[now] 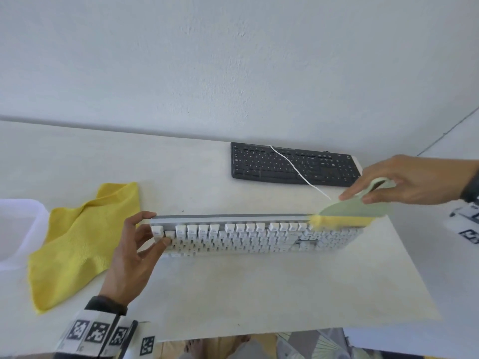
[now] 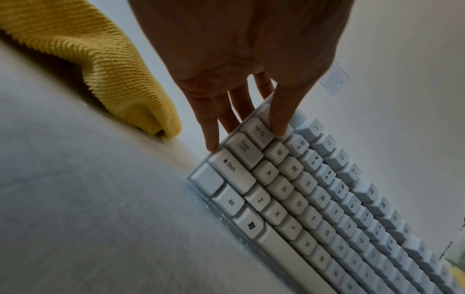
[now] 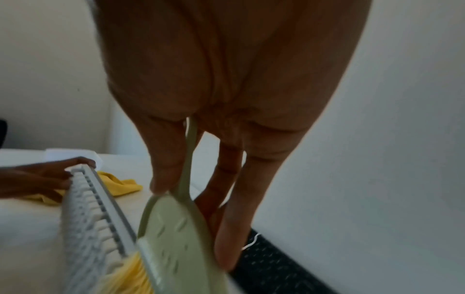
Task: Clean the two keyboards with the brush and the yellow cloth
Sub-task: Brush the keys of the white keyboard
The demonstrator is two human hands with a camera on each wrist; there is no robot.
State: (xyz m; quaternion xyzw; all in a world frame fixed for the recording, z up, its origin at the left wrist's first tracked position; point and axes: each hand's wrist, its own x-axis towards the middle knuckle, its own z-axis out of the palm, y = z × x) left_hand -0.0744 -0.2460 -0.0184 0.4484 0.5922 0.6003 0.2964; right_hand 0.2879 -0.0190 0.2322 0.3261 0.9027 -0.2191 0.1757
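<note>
A white keyboard [image 1: 254, 235] [image 2: 314, 208] [image 3: 90, 224] is tilted up on its front edge near the table's middle. My left hand [image 1: 145, 234] [image 2: 246, 127] grips its left end, thumb on the keys and fingers behind the case. My right hand [image 1: 383, 189] [image 3: 198, 199] pinches the pale green brush [image 1: 355, 207] [image 3: 173, 238]; its yellow bristles [image 1: 337, 222] [image 3: 128, 276] rest on the keyboard's top right keys. A black keyboard [image 1: 293, 164] [image 3: 274, 266] lies flat farther back. The yellow cloth [image 1: 77, 242] [image 2: 105, 65] [image 3: 118, 184] lies crumpled to the left.
A thin white cable [image 1: 295, 168] runs across the black keyboard toward the white one. A translucent white container [image 1: 18, 229] stands at the far left. The white table [image 1: 259, 294] ends at its front edge near my feet, and a wall rises behind it.
</note>
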